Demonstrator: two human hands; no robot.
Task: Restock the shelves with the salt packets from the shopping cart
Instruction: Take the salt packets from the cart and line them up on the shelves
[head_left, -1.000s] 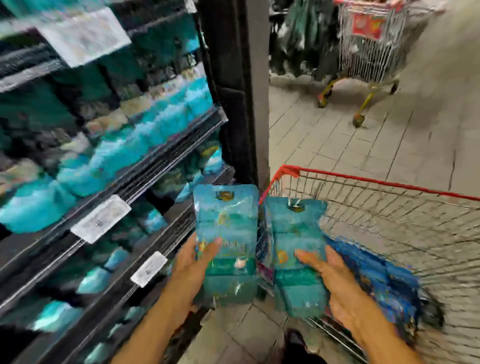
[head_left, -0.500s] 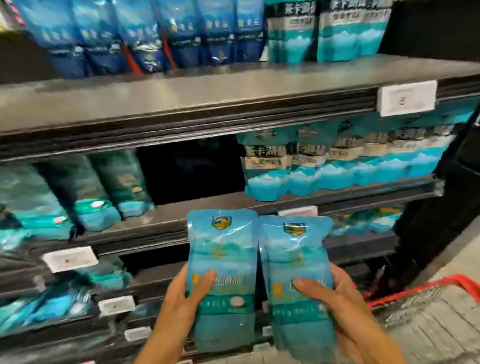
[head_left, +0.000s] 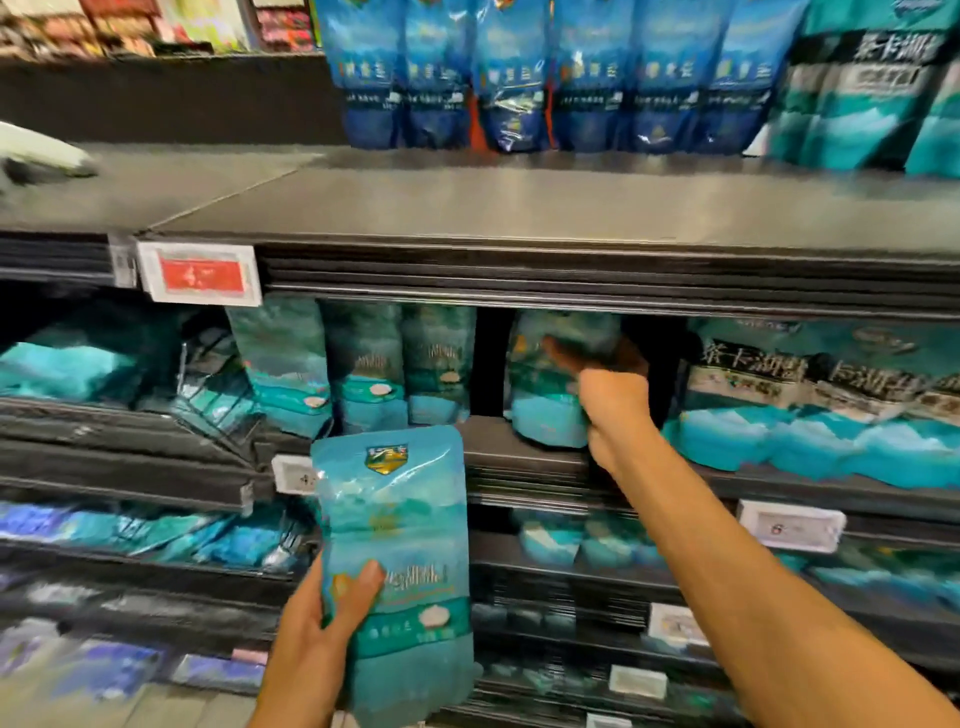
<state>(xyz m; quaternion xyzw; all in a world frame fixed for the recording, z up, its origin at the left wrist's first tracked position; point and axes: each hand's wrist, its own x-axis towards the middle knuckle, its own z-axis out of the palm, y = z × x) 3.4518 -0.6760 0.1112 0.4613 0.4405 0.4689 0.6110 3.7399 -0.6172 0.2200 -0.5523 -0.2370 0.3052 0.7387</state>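
Observation:
My left hand (head_left: 322, 618) grips a teal salt packet (head_left: 400, 545) upright in front of the shelves, thumb across its face. My right hand (head_left: 608, 400) reaches into the middle shelf (head_left: 519, 441) and grips a second teal salt packet (head_left: 550, 384), which stands on the shelf board. To its left three matching packets (head_left: 363, 369) stand in a row, with a dark gap between them and the one I hold. The shopping cart is out of view.
Dark blue packets (head_left: 519, 78) line the top shelf (head_left: 467, 208). Teal and white packets (head_left: 810, 400) fill the middle shelf's right side. A red price tag (head_left: 200, 275) hangs on the top shelf edge. Lower shelves hold more teal and blue packets.
I have turned from the cart to the shelves. My right hand has moved up and forward, carrying its packet onto the middle shelf. My left hand still holds its packet low.

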